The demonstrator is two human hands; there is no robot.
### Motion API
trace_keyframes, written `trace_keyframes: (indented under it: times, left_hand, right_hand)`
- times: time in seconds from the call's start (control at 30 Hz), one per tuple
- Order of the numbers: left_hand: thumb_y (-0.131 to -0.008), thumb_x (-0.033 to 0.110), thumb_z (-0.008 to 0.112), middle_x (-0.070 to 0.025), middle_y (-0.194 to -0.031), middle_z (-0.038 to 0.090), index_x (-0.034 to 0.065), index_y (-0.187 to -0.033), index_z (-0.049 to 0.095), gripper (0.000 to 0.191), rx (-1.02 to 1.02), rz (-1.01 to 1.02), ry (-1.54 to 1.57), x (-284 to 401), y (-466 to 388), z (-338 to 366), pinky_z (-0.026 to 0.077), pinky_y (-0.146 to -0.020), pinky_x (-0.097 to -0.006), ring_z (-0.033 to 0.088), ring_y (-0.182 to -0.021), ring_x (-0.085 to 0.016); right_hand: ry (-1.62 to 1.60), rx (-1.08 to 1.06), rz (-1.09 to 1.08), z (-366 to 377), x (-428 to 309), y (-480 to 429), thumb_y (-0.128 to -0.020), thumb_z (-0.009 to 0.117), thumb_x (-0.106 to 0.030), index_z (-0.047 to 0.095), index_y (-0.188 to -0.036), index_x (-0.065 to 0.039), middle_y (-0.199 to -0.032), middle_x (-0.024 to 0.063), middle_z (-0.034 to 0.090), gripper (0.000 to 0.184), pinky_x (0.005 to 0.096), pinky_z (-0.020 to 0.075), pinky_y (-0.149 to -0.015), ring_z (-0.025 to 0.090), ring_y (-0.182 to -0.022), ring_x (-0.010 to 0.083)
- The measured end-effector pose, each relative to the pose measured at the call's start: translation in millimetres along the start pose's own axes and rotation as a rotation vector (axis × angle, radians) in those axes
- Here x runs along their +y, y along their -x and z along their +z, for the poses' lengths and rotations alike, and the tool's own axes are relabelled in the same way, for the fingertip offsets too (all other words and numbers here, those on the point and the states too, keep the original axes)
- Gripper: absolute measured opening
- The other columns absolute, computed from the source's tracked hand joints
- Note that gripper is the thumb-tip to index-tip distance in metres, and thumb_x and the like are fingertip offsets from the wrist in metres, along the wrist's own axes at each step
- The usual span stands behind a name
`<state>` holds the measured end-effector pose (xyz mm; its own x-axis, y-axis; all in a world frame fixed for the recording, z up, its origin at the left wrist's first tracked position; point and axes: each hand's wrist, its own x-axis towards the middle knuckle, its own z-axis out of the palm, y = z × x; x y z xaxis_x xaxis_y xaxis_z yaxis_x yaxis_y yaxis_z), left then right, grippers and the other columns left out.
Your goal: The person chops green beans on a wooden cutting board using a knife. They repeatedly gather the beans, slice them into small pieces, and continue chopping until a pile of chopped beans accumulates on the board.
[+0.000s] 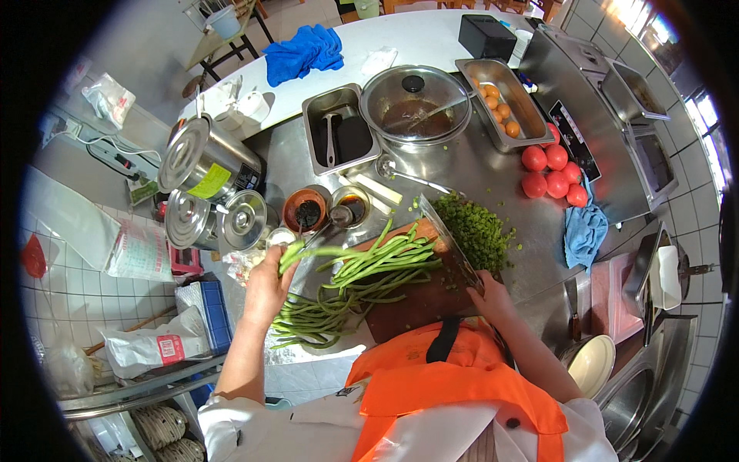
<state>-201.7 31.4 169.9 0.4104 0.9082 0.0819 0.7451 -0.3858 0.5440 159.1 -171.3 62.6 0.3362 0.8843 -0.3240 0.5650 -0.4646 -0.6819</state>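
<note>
My left hand [267,294] grips the ends of a few long green beans [291,258], held over the left of the counter. My right hand [492,295] is closed around the handle end of a cleaver [453,242], its broad blade slanting up and left across the cutting board [398,317]. Several long beans [384,260] lie side by side on the board, their right ends close to the blade. A looser heap of beans [312,323] spreads left of the board. Beyond the blade sits a mound of chopped greens [476,228].
Behind the board stand a clay bowl of dark sauce [297,202], a steel tub with a ladle [346,156] and a glass-lidded pot [413,107]. Eggs in a steel pan [462,72] and red tomatoes [557,185] are at right. Lidded steel pots [242,219] line the left.
</note>
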Motion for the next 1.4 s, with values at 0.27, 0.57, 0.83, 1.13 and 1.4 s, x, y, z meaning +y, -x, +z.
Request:
trace_keyframes:
  times: [0.27,0.57,0.83,1.13,1.4]
  left_hand:
    - [-0.076,0.014,0.066,-0.0212,-0.115,0.049,0.003,-0.118,0.043,0.049,-0.423,-0.098,-0.364,-135,78,95,0.041,-0.091,-0.049,0.048,-0.109,-0.04]
    - [-0.066,0.055,0.077,-0.0283,-0.144,0.029,-0.0058,-0.143,0.019,0.114,-0.541,0.232,-0.18,25,-9,135,0.03,-0.11,-0.0453,0.028,-0.135,-0.041]
    - [-0.062,0.057,0.077,-0.017,-0.146,0.03,0.0104,-0.149,0.015,0.117,-0.312,0.309,-0.356,61,-27,226,0.029,-0.106,-0.0493,0.028,-0.135,-0.037]
    - [-0.075,0.041,0.072,-0.0174,-0.145,0.031,0.0086,-0.147,0.02,0.095,-0.16,0.164,-0.369,107,-30,267,0.037,-0.098,-0.0492,0.039,-0.126,-0.037]
    - [-0.073,0.039,0.072,-0.0198,-0.145,0.031,0.0024,-0.145,0.021,0.095,-0.077,0.543,-0.604,58,-28,279,0.033,-0.107,-0.042,0.036,-0.131,-0.033]
  right_hand:
    - [0.007,0.035,-0.057,2,4,1,-0.086,0.062,-0.019,0.05,-0.114,-0.006,-0.085,0.0215,0.064,0.034,0.0457,0.0497,-0.07,0.062,-0.084,0.0409]
    - [0.063,-0.028,0.006,-1,-5,0,-0.087,0.061,-0.02,0.049,-0.113,-0.004,-0.086,0.0204,0.065,0.033,0.0469,0.0497,-0.07,0.062,-0.084,0.0406]
    - [-0.022,-0.01,-0.03,-4,3,-1,-0.085,0.063,-0.019,0.049,-0.115,-0.004,-0.085,0.0204,0.065,0.036,0.0465,0.0498,-0.07,0.062,-0.083,0.0405]
    - [-0.017,0.036,0.069,-2,-5,4,-0.086,0.061,-0.018,0.049,-0.116,-0.006,-0.089,0.0206,0.064,0.034,0.0475,0.0501,-0.07,0.062,-0.083,0.0402]
    - [0.155,0.011,0.013,0,-10,6,-0.086,0.06,-0.016,0.049,-0.115,-0.007,-0.086,0.0201,0.063,0.033,0.048,0.0501,-0.07,0.062,-0.081,0.04]
